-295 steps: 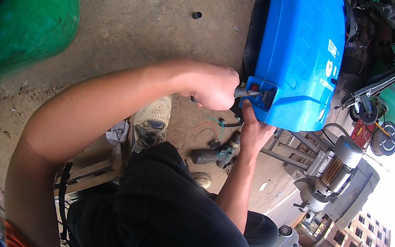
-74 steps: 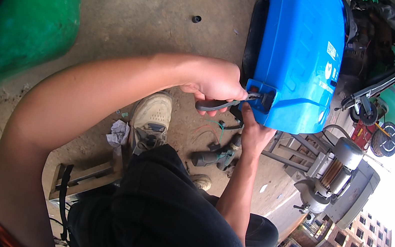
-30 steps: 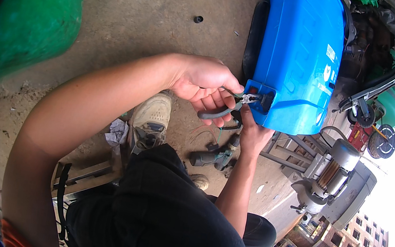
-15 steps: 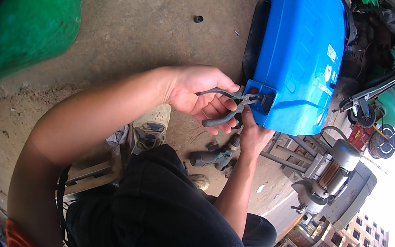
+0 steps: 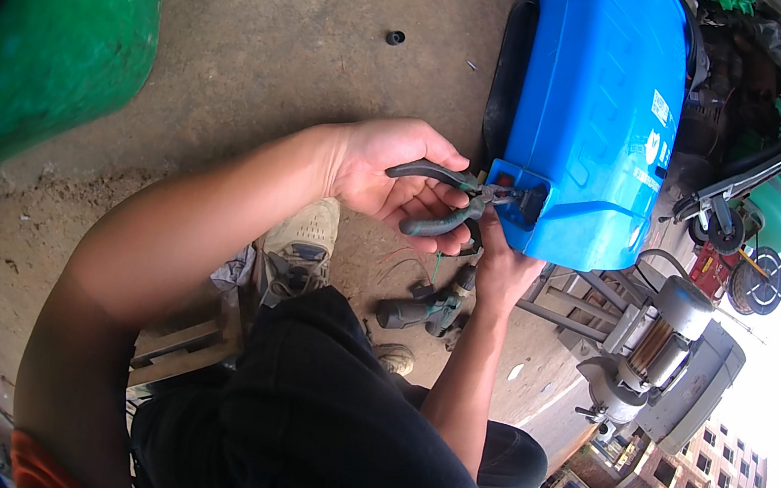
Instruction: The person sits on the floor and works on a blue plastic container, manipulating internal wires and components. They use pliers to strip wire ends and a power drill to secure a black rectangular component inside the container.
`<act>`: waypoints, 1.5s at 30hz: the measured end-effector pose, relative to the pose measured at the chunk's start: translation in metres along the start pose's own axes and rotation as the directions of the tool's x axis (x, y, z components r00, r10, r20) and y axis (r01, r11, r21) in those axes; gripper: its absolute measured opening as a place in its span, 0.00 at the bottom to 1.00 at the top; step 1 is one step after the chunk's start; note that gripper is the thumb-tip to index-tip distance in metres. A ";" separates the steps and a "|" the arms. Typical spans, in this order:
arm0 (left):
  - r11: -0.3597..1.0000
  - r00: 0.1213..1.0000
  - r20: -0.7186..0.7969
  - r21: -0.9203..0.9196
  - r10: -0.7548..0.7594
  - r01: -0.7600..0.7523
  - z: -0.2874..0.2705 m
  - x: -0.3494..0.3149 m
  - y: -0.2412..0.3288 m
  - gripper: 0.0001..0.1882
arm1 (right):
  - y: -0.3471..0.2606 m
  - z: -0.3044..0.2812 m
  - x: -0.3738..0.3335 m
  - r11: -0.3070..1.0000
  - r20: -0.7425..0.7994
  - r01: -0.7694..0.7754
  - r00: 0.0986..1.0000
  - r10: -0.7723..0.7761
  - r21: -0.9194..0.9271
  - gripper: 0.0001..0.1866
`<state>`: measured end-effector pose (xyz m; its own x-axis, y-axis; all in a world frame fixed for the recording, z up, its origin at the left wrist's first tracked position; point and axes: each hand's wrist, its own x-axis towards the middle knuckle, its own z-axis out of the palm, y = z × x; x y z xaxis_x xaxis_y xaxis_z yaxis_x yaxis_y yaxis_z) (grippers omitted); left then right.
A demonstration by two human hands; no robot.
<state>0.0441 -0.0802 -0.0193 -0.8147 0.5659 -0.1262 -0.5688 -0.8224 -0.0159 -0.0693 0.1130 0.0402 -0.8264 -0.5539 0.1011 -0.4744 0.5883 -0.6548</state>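
Left hand clamps pliers, tips at the notch in the blue cover's lower corner; right hand braces beneath, closure unclear. Gripping step, I judge; next needs steady pull.

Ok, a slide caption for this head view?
Left hand works pliers at a blue panel's corner; right hand steadies underneath.

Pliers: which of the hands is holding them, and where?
The left hand holds the pliers by the two dark handles. The right hand rests under the blue housing.
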 end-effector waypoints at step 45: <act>0.923 0.968 -0.246 0.359 -0.052 0.140 0.017 -0.015 0.020 0.22 | -0.003 0.008 -0.005 0.995 -0.001 -0.025 1.000 0.025 0.100 0.20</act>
<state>0.0435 -0.1042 -0.0007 -0.7315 0.5757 -0.3654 -0.6797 -0.6582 0.3238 -0.0613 0.1089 0.0356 -0.8386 -0.5380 0.0853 -0.4208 0.5404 -0.7286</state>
